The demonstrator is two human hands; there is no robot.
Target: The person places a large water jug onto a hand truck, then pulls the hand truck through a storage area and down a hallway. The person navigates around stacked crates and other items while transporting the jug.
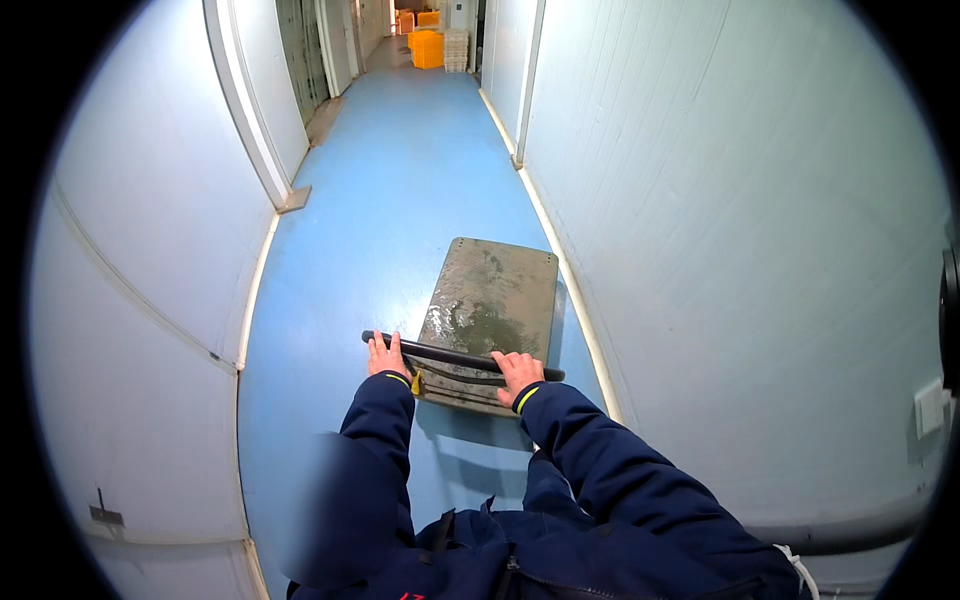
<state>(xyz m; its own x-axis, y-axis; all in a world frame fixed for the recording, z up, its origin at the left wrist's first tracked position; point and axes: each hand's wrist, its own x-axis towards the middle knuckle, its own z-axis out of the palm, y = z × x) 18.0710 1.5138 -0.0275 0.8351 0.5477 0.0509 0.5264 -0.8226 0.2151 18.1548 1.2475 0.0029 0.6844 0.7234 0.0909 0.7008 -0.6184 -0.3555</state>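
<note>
A platform trolley (490, 290) stands in front of me, its flat grey-brown deck wet and dirty, with no load on it. Its black push handle (450, 356) runs across my front, slightly lower on the right. Near the left end of that bar rests my left hand (387, 354), fingers over the top and thumb side hidden. My right hand (518, 374) is curled round the bar close to its right end. Both sleeves are dark blue with yellow cuff trim. A small yellow piece (417, 383) shows beside my left cuff.
The blue floor (400, 170) runs ahead between a pale left wall (140, 250) and a right wall (720, 200), which the trolley is closer to. Orange crates (426, 49) and a stack of pale crates (456, 51) stand at the far end. A door-frame foot (296, 199) juts out at left.
</note>
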